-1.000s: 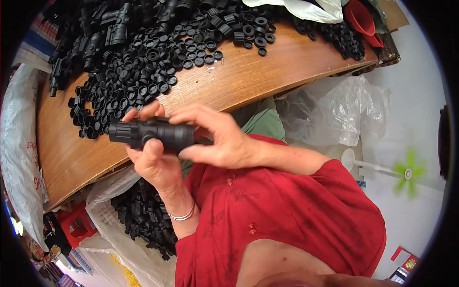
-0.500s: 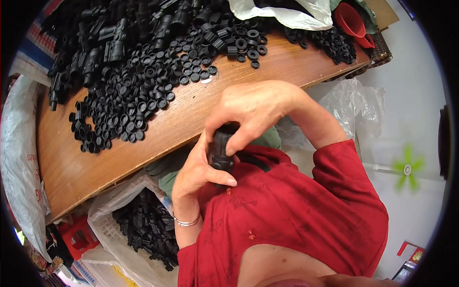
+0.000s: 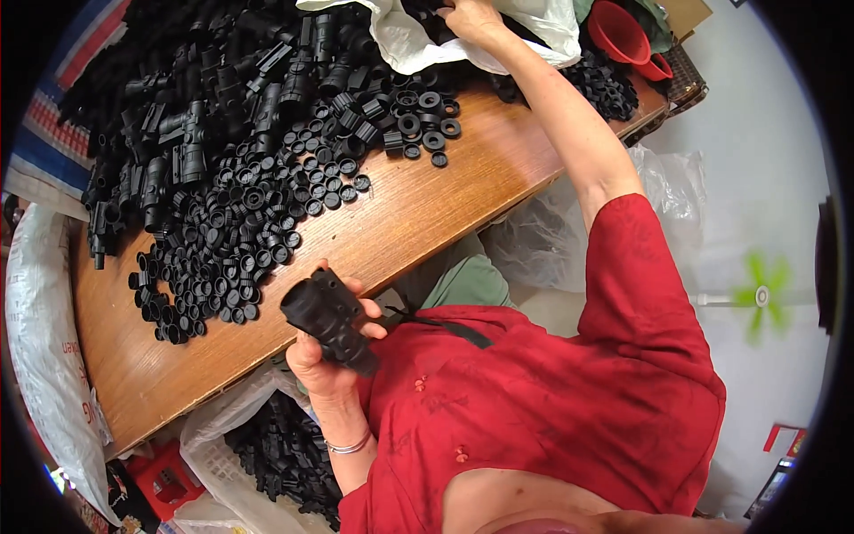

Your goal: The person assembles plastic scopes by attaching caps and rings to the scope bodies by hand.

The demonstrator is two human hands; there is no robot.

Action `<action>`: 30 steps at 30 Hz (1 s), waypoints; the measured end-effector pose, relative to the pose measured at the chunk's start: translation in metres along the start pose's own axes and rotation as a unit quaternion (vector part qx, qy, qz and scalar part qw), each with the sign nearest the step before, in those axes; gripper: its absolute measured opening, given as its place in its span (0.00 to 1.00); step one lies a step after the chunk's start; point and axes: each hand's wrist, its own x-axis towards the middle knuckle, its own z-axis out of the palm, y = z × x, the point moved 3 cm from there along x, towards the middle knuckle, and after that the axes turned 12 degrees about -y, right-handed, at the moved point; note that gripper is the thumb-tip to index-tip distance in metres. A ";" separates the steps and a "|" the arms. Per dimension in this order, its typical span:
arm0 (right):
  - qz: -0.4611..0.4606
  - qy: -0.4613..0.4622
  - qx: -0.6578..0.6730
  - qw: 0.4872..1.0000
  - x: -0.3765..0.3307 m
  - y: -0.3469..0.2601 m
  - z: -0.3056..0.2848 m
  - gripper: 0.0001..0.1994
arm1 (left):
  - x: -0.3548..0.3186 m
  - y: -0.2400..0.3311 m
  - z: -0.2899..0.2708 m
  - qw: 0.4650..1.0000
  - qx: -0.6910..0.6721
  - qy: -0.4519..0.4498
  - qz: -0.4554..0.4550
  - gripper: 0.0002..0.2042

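Observation:
My left hand (image 3: 318,372), with a thin bracelet on the wrist, grips a black tubular plastic fitting (image 3: 327,322) just in front of my chest, at the near edge of the wooden table (image 3: 427,209). My right arm stretches across the table. My right hand (image 3: 467,16) rests at the top of the picture on a white plastic bag (image 3: 418,46) holding black parts. Its fingers are partly cut off by the rim, so its grip is unclear.
A heap of small black rings and caps (image 3: 233,242) covers the table's left half, with larger black fittings (image 3: 205,116) behind. Red funnels (image 3: 620,34) sit at the far right corner. A clear bag of black parts (image 3: 277,445) and a white sack (image 3: 43,356) lie below the table.
Both hands were on the black fitting before. My right hand has let go and reached far across the table to the white bag, while my left hand keeps the fitting.

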 end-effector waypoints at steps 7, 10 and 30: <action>-0.017 0.074 -0.029 0.997 -0.015 0.016 0.012 0.17 | 0.002 -0.003 0.005 0.988 0.142 0.057 -0.014 0.44; -0.058 0.020 0.220 0.974 -0.052 -0.008 -0.004 0.15 | 0.002 -0.003 0.006 0.987 0.139 0.050 -0.056 0.44; -0.018 -0.493 0.607 0.623 -0.259 -0.177 -0.045 0.14 | 0.003 -0.001 0.017 0.955 0.284 0.078 -0.040 0.42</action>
